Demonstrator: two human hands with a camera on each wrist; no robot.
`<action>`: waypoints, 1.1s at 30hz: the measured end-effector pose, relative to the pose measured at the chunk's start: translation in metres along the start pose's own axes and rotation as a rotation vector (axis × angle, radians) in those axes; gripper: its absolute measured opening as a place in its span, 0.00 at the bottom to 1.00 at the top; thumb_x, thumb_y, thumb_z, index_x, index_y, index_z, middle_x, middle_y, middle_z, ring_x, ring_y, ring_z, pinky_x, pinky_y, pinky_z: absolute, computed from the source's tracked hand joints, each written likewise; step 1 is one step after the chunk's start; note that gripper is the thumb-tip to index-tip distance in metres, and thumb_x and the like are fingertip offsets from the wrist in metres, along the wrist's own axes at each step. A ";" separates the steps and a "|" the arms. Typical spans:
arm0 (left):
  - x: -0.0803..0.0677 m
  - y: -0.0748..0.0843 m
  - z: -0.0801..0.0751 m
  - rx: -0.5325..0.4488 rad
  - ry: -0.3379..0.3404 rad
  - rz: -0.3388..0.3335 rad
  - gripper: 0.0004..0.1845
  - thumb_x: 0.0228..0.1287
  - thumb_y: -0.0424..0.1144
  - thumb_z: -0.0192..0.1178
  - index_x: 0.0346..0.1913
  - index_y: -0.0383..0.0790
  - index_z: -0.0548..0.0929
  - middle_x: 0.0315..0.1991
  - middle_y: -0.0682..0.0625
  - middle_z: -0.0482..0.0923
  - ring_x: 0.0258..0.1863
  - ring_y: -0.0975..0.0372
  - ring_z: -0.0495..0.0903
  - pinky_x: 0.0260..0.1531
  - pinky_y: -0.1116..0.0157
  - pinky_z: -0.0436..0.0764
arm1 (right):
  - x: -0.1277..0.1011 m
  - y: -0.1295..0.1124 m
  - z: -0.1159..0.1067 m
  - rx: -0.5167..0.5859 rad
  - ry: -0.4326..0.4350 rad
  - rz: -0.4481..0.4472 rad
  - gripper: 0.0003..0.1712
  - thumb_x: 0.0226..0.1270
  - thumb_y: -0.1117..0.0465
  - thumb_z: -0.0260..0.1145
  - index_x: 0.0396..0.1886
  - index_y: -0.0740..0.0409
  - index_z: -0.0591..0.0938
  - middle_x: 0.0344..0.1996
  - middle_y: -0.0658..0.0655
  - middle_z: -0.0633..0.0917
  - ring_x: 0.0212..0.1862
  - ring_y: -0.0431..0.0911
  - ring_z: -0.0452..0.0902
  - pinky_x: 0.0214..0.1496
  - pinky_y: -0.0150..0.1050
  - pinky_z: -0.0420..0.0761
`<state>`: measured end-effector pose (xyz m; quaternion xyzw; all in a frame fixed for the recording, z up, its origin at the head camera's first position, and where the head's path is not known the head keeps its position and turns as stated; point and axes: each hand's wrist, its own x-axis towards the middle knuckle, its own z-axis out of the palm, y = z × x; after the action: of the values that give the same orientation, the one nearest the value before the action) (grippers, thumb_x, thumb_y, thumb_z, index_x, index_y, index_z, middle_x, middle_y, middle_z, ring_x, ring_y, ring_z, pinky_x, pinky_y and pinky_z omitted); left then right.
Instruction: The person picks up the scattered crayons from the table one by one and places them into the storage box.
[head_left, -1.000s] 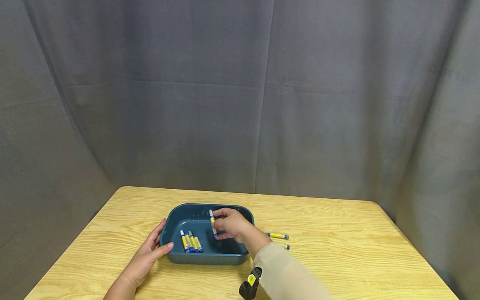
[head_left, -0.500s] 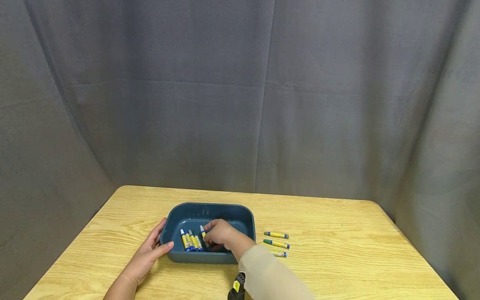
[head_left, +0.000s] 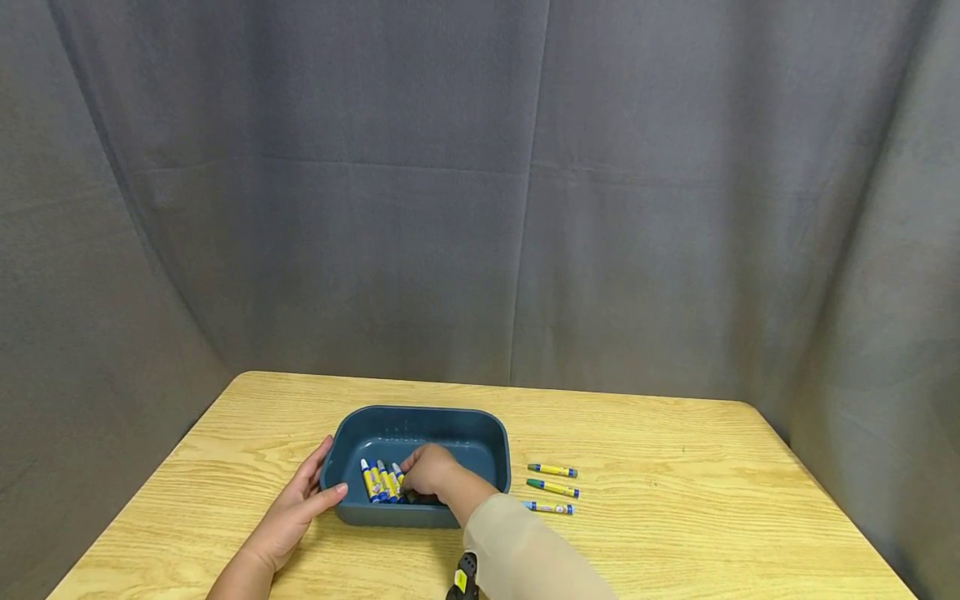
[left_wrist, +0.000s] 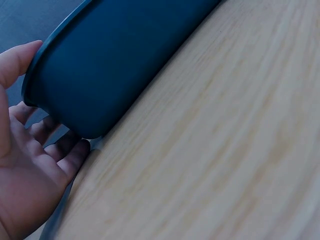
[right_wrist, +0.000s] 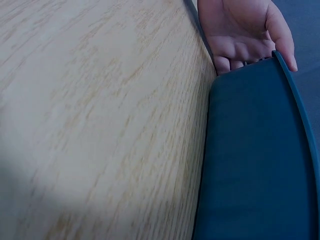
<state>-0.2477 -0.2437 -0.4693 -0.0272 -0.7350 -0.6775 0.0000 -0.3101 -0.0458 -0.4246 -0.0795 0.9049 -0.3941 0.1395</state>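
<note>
A dark blue plastic bin [head_left: 420, 412] stands on a wooden table. My left hand [head_left: 296, 504] holds its left end, thumb over the rim and fingers against the wall; the left wrist view shows this left hand [left_wrist: 30, 170] clasping the bin [left_wrist: 115, 55]. My right hand [head_left: 429, 473] is down inside the bin, fingers curled round a yellow-and-blue marker [head_left: 397, 473] whose tip lies beside several like markers [head_left: 377, 482] on the bin's floor. The right wrist view shows only the bin's outer wall [right_wrist: 255, 160] and the left hand [right_wrist: 240, 30].
Three markers lie on the table [head_left: 675, 517] right of the bin: a blue-capped one [head_left: 552, 470], a green-capped one [head_left: 552, 487] and a pale one [head_left: 549, 507]. A grey curtain hangs behind. A black and yellow wrist device [head_left: 461, 583] sits low in view.
My right hand has carried the marker from above the bin's middle down and to the left, next to the row of markers. The left hand has stayed put.
</note>
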 end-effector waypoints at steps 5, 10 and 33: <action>0.000 0.000 0.001 -0.005 -0.002 0.001 0.44 0.68 0.37 0.58 0.79 0.44 0.44 0.79 0.38 0.42 0.77 0.46 0.46 0.48 0.88 0.62 | 0.001 0.001 0.000 -0.063 0.023 0.005 0.08 0.55 0.70 0.71 0.36 0.63 0.88 0.35 0.55 0.88 0.36 0.42 0.80 0.39 0.35 0.82; 0.000 0.000 0.001 -0.003 -0.002 0.004 0.44 0.68 0.37 0.58 0.79 0.43 0.44 0.79 0.38 0.43 0.77 0.46 0.47 0.48 0.88 0.62 | 0.001 0.001 -0.001 -0.113 0.049 0.015 0.07 0.54 0.67 0.72 0.35 0.60 0.89 0.35 0.54 0.88 0.37 0.43 0.80 0.41 0.37 0.82; -0.002 -0.001 0.000 0.008 -0.001 0.042 0.42 0.69 0.36 0.57 0.79 0.44 0.46 0.79 0.38 0.46 0.53 0.91 0.62 0.50 0.87 0.63 | -0.007 0.028 -0.066 0.131 -0.110 -0.288 0.20 0.66 0.64 0.66 0.56 0.63 0.81 0.38 0.55 0.83 0.38 0.42 0.79 0.43 0.41 0.83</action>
<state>-0.2462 -0.2436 -0.4705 -0.0431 -0.7369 -0.6745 0.0142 -0.3257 0.0207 -0.4008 -0.2204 0.8477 -0.4631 0.1356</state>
